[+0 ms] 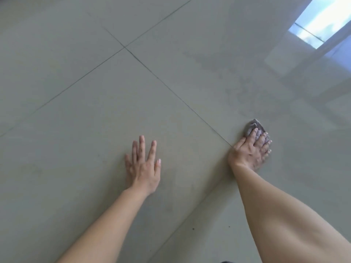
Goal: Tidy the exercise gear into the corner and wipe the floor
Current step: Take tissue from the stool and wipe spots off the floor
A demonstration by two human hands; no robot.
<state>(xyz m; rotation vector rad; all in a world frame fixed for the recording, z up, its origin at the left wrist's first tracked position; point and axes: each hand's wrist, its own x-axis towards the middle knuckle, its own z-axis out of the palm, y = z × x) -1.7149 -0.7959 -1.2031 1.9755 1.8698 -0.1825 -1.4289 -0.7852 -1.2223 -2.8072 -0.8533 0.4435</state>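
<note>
A small grey cloth (251,126) lies on the glossy pale tiled floor (95,92) at the lower right. My right hand (250,149) presses flat on it with straight, spread fingers, and only the cloth's far corner shows past the fingertips. My left hand (144,166) rests palm down on the bare tile to the left, fingers straight and spread, holding nothing. No exercise gear is in view.
Dark grout lines (125,47) cross the floor and meet at the upper middle. A bright window reflection (321,21) shines on the tiles at the upper right. A few dark specks (193,228) lie near the bottom middle.
</note>
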